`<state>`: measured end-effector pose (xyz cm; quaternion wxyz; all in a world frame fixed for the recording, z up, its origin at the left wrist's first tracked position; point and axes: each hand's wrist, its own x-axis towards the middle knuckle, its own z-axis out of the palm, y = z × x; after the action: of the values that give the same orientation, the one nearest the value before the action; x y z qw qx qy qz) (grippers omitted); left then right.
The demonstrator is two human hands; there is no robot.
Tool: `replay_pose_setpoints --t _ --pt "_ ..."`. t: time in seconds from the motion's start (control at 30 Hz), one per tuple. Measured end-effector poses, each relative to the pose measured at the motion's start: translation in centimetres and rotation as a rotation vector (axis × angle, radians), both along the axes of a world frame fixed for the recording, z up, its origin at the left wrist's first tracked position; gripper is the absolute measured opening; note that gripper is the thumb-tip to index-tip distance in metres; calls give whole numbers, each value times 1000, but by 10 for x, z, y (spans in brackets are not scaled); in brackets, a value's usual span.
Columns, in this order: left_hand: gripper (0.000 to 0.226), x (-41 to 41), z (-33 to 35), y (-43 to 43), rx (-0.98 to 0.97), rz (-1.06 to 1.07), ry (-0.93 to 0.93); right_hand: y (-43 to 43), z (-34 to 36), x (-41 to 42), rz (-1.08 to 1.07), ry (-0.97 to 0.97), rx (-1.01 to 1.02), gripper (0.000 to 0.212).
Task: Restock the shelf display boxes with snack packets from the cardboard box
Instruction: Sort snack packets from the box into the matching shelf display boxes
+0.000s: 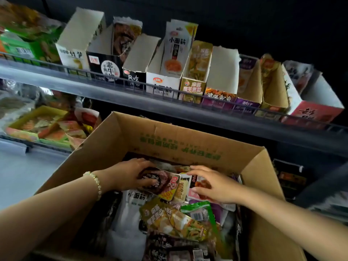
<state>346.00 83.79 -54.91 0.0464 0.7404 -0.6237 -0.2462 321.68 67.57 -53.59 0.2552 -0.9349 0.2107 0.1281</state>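
An open cardboard box (188, 140) sits below the shelf, filled with mixed snack packets. My left hand (130, 173), with a bead bracelet at the wrist, grips a dark brown packet (162, 182) near the box's far side. My right hand (211, 183) reaches in beside it, fingers spread and resting on pink and white packets (194, 194). Above, a row of display boxes (163, 85) stands on the shelf. Some hold packets, such as a white one (175, 48); the white box at left (79, 40) looks empty.
A wire rail (131, 85) runs along the shelf's front edge. A lower shelf at left holds a tray of orange and green packets (47, 127). Dark shelving and more goods (290, 178) stand at the right of the box.
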Motion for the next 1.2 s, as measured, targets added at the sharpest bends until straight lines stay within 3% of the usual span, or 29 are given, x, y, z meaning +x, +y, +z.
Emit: replay_pose_setpoints --t 0.17,0.27,0.37,0.47,0.57,0.63,0.8,0.93,1.1,1.2 --pt "87 -17 -24 -22 98 -61 -67 -14 -15 2 -147 204 43 82" --pt "112 -11 -37 -38 135 -71 -128 -21 -22 5 -280 244 108 83" --pt "97 -7 -51 -49 156 -90 -155 -26 -25 5 -374 249 140 81" --pt "105 -6 -52 -57 158 -82 -183 -29 -28 4 -398 266 137 77" --pt "92 -11 -54 -58 170 -82 -236 -28 -30 3 -471 237 173 89" --pt "95 -14 -59 -57 200 -83 -241 -28 -29 3 -513 206 197 94" --pt "87 -7 -53 -49 208 60 29 -29 -23 5 -587 76 306 60" --pt "30 -2 -39 -39 180 48 90 -29 -23 8 -551 42 332 33" --pt "21 11 21 -28 -76 182 150 -29 -10 13 -510 -27 363 16" --pt "18 10 53 -18 -327 377 190 -28 13 14 -472 -162 457 10"
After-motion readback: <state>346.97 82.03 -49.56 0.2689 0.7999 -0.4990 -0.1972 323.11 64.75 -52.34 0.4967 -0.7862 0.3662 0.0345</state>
